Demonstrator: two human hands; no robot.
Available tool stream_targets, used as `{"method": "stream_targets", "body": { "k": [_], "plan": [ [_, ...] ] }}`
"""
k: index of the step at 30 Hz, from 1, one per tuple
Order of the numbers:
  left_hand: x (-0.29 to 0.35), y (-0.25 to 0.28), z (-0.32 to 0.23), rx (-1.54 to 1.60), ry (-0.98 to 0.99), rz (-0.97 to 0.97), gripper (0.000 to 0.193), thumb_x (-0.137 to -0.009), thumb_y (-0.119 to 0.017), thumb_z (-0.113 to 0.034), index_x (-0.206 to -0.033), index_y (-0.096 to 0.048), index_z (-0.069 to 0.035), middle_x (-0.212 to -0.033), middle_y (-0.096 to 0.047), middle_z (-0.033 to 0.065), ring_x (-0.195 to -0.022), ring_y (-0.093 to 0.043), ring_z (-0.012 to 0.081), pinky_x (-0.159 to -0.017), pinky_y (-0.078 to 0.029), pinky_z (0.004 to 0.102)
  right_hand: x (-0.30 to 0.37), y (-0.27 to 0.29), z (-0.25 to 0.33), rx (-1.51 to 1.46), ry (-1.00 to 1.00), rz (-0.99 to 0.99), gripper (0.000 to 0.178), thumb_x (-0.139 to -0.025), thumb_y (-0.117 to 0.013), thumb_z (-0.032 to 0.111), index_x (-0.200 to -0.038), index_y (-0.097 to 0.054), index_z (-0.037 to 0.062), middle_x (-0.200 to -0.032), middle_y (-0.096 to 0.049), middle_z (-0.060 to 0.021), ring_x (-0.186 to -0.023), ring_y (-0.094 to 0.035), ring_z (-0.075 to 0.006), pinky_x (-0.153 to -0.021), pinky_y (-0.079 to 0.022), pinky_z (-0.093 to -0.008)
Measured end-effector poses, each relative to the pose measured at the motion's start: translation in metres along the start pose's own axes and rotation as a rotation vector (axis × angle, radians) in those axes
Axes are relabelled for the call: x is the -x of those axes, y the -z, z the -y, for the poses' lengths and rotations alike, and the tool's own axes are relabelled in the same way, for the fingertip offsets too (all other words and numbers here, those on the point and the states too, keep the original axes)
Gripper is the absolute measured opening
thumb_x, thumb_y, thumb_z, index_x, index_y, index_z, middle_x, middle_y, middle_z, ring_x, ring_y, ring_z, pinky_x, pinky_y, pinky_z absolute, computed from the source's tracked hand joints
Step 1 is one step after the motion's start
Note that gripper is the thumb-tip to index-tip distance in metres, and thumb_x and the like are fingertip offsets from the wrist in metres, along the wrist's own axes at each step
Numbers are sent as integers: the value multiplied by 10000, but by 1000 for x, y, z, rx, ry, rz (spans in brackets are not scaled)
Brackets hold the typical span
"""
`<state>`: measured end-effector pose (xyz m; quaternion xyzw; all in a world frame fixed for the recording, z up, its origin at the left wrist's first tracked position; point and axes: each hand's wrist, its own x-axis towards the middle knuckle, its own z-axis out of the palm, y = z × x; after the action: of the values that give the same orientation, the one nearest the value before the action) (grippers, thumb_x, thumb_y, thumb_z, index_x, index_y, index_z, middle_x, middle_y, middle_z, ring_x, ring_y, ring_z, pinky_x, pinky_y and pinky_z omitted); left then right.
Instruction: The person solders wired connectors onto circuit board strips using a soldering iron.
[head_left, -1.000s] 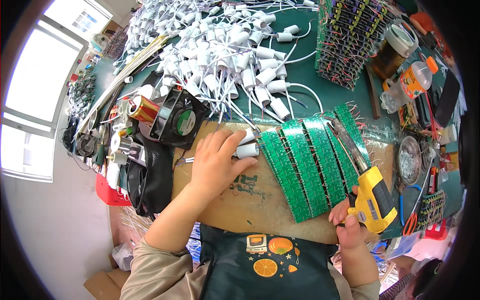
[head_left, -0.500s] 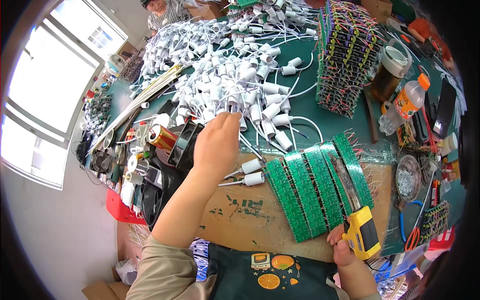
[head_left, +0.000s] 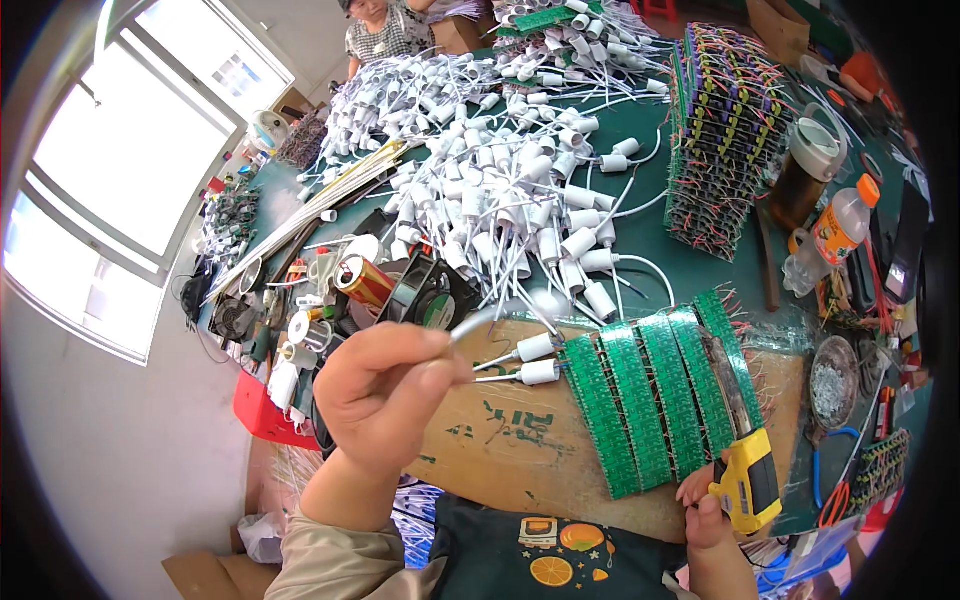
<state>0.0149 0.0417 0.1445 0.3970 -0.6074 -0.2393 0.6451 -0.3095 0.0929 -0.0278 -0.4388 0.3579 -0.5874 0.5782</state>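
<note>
My left hand [head_left: 385,395] is closed, thumb and forefinger pinching a thin white cable that runs to a motion-blurred white lamp socket [head_left: 548,303]. My right hand [head_left: 706,508] is closed around a soldering iron [head_left: 748,478] with a yellow and black handle. Its metal barrel points away over the green circuit boards [head_left: 640,400], which lie side by side in strips. Between my hands, two white sockets with cables [head_left: 538,372] rest at the boards' left edge. Beyond them spreads a large heap of white lamp sockets [head_left: 480,190].
A tall stack of wired boards [head_left: 725,140] stands at the back right. Near it are a jug [head_left: 805,165] and a plastic bottle [head_left: 838,230]. A metal dish [head_left: 833,385] sits right of the boards. To the left are a can [head_left: 362,280] and fans. Another person [head_left: 385,30] is at the far side.
My left hand has come back from the heap toward me, now drawing a white socket by its cable. My right hand still holds the soldering iron over the boards. The whole view has shifted slightly.
</note>
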Motion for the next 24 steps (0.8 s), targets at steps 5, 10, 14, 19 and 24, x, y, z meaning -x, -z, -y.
{"method": "stream_targets", "body": {
  "k": [5,10,14,19,24],
  "plan": [
    [36,26,38,87,315,-21,196,-943,-559,-133,-1022,-558,46,-772,-637,158,-645,-617,226,-629,-526,320,-2,-1,0,6,-22,-20,809,-828,-733,419,-1377,-312,-1,-732,-471,3,-614,-460,-114,-552,-434,-279],
    [88,60,66,-353,843,-112,187,-887,-658,-61,-1035,-606,41,-843,-671,96,-682,-620,138,-654,-500,255,-16,-16,13,18,-31,-18,839,-804,-749,440,-1373,-323,-5,-737,-476,0,-648,-479,-135,-580,-442,-300],
    [102,54,67,-1094,454,180,348,-765,-733,-16,-1103,-647,-30,-1168,-640,91,-596,-519,91,-559,-438,214,-15,-13,8,30,-27,-54,872,-772,-781,445,-1395,-345,19,-736,-496,-2,-648,-497,-154,-587,-445,-316],
    [104,25,63,-1055,67,467,438,-692,-780,-74,-1109,-650,-41,-1153,-629,123,-872,-610,225,-693,-489,325,-14,-10,4,29,19,0,832,-801,-762,420,-1410,-343,37,-739,-501,-3,-655,-499,-153,-580,-443,-312],
    [110,-25,70,-776,10,743,494,-661,-810,-131,-1114,-632,-49,-1097,-628,123,-974,-604,273,-811,-486,412,-13,-13,1,106,100,28,710,-879,-667,418,-1354,-357,-8,-722,-469,-18,-596,-457,-132,-520,-434,-294]
  ]
}}
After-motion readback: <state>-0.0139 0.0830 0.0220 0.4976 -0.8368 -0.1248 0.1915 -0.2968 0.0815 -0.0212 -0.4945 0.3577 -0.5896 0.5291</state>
